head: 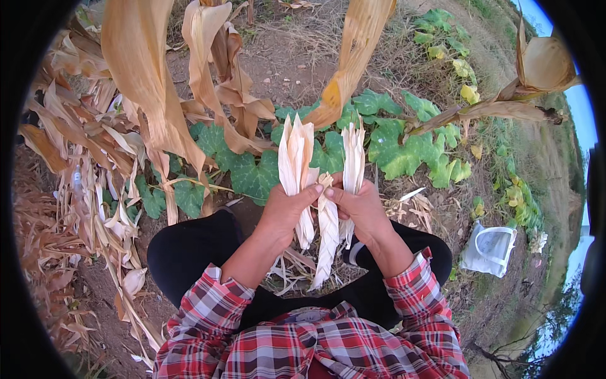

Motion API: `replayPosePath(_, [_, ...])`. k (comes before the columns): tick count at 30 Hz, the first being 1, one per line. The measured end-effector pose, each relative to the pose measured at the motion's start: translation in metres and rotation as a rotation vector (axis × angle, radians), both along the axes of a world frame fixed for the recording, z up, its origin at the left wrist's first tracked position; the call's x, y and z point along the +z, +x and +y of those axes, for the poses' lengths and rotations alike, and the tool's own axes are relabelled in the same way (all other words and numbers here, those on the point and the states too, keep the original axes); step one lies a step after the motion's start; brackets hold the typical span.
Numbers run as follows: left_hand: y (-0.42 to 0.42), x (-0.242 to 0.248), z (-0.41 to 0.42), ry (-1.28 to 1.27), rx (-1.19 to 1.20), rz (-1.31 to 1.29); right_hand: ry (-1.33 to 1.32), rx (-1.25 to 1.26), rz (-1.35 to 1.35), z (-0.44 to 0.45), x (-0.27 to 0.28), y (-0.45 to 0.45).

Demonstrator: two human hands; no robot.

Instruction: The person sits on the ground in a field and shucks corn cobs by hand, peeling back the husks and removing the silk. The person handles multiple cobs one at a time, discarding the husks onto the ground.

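Observation:
My left hand (pixel 286 213) grips a bundle of pale dried corn husks (pixel 294 156), whose loose ends stick up above the fingers. My right hand (pixel 362 208) holds another, narrower husk bundle (pixel 353 151). Between the hands hangs a braided strip of husk (pixel 327 237), pinched near its top by both thumbs and fingers. The braid's lower end reaches down between my bent knees. Behind the husks and thumbs, several fingertips are hidden.
Dry corn leaves (pixel 142 85) hang at the upper left, and more litter the ground there. Broad green vine leaves (pixel 255 175) spread just beyond my hands. A dry stalk (pixel 473 111) juts in from the right. A white bag with handles (pixel 487 250) rests on the soil at right.

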State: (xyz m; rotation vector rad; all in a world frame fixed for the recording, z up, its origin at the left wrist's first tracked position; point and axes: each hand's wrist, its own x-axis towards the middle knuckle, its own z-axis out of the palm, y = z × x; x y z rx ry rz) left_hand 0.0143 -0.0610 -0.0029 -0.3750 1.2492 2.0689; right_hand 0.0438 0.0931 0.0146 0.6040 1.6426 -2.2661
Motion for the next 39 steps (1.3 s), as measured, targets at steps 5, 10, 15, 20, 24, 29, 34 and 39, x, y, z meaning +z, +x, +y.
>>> replayPosePath(5, [0.007, 0.008, 0.0, 0.012, 0.064, -0.01, -0.042, -0.019, -0.033, -0.005, 0.008, 0.006])
replayPosePath(10, [0.009, 0.007, -0.004, 0.002, 0.074, 0.003, -0.135, -0.044, -0.069, -0.005, 0.01, 0.007])
replayPosePath(15, [0.011, 0.003, -0.005, 0.016, 0.085, 0.013, -0.155, -0.042, -0.053, -0.001, 0.002, 0.008])
replayPosePath(20, [0.011, 0.002, -0.004, 0.045, 0.124, -0.008, -0.152, -0.08, -0.061, -0.004, -0.002, 0.01])
replayPosePath(24, [0.01, -0.004, -0.003, 0.057, 0.136, -0.029, -0.145, -0.108, -0.05, -0.006, -0.005, 0.009])
replayPosePath(29, [0.009, -0.004, -0.004, 0.058, 0.144, -0.037, -0.106, -0.091, -0.031, -0.008, -0.003, 0.007])
replayPosePath(34, [0.009, -0.002, -0.003, 0.047, 0.149, -0.056, -0.104, -0.11, 0.002, -0.008, -0.005, 0.008])
replayPosePath(39, [0.01, -0.004, -0.001, 0.049, 0.145, -0.052, -0.073, -0.092, 0.035, -0.008, -0.006, 0.01])
